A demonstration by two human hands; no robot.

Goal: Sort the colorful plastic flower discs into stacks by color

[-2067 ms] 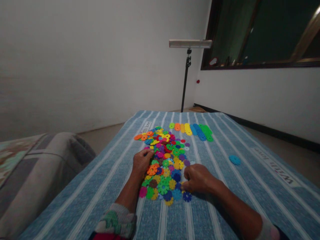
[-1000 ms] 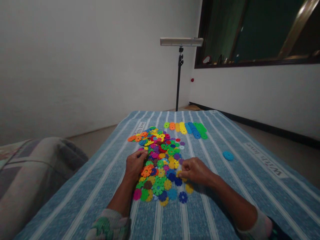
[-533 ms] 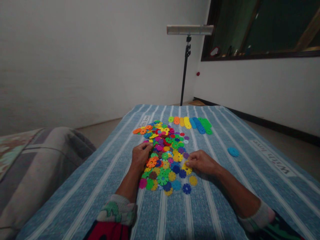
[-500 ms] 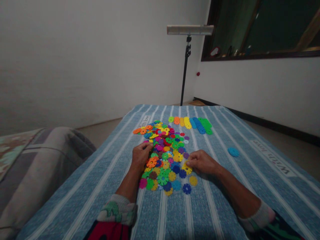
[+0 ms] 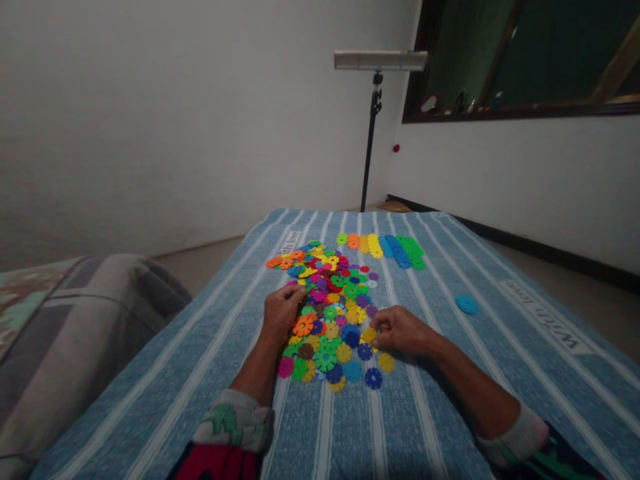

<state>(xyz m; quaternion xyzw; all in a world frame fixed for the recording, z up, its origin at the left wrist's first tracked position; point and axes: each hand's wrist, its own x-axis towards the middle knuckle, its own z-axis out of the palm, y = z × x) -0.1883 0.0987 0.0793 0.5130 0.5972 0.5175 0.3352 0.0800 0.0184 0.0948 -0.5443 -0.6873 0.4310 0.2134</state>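
A spread of notched, flower-shaped plastic discs (image 5: 326, 353) in many colours lies in a heap on the striped cloth. My left hand (image 5: 283, 309) rests at the heap's left edge, its fingers curled together; what is in them, if anything, is hidden. On the right edge, my right hand (image 5: 404, 331) has thumb and fingertips at a yellow disc (image 5: 369, 335), which looks pinched low over the others. Close to that hand lie a purple disc (image 5: 371, 311), a dark blue disc (image 5: 365, 351) and a loose yellow disc (image 5: 386, 363).
Beyond the heap, discs are lined up in single-colour rows, including yellow (image 5: 375, 246), blue (image 5: 399, 253) and green (image 5: 411, 253). Light blue discs (image 5: 467, 305) sit apart at the right. A lamp on a stand (image 5: 373, 120) rises behind the bed-like surface; a grey blanket (image 5: 110, 327) is at left.
The fingers of my right hand have shifted slightly and parted a little around the yellow disc, which has moved slightly left. My left hand stays where it was.
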